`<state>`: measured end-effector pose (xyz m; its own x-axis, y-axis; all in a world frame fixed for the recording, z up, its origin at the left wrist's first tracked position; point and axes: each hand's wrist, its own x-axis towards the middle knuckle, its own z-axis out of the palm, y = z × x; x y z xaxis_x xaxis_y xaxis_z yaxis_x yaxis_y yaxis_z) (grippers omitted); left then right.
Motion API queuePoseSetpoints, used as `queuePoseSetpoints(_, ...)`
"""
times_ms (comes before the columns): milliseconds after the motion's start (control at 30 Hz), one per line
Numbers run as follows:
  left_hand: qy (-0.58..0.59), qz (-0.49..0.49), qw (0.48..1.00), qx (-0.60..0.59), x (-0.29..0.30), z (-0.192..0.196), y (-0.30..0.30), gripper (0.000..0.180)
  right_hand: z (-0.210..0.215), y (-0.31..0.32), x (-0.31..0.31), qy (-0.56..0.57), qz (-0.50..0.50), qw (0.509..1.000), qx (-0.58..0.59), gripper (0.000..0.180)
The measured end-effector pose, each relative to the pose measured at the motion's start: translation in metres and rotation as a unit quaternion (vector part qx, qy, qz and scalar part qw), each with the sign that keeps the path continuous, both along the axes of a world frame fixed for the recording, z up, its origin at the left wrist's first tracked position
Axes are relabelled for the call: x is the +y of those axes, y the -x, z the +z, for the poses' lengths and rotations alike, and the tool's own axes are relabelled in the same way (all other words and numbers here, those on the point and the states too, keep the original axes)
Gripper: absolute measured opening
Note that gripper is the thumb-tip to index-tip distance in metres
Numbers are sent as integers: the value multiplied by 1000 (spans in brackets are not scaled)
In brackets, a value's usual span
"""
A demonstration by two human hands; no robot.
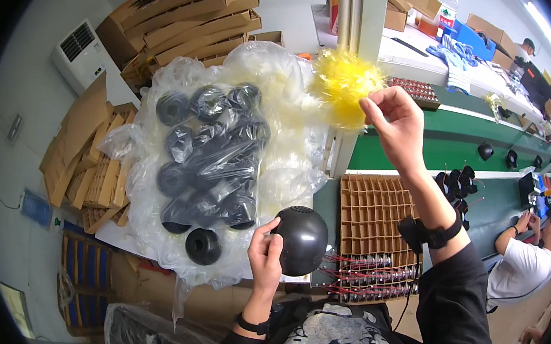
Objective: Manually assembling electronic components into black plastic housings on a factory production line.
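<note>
While left hand (266,253) grips black dome (300,240), right hand (395,120) pinches yellow tuft (343,86), plastic bag (178,157) holding black parts (215,153).

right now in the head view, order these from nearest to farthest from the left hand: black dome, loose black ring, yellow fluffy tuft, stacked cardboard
1. black dome: held in the left hand, at its right.
2. loose black ring: on the clear plastic, just left of that hand.
3. yellow fluffy tuft: up high, pinched by the right hand.
4. stacked cardboard: top left, farthest.
</note>
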<state>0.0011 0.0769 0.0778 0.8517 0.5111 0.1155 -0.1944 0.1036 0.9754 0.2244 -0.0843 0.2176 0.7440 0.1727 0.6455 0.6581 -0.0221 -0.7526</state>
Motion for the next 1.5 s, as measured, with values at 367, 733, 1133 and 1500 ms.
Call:
queuePoseSetpoints(367, -34, -39, 998, -43, 0, 12, 18, 36, -25, -14, -30, -122, -1, 991, 48, 12)
queuePoseSetpoints(733, -11, -74, 996, -52, -12, 13, 14, 39, -49, -25, -57, -173, 11, 980, 95, 31)
queuePoseSetpoints(1133, 16, -98, 994, -45, -14, 15, 19, 45, -35, 19, -72, -62, -135, 985, -89, 30)
queuePoseSetpoints(1500, 275, -338, 900, 31, -52, 9, -1, 58, -71, 118, -97, 213, 429, 871, 114, 85)
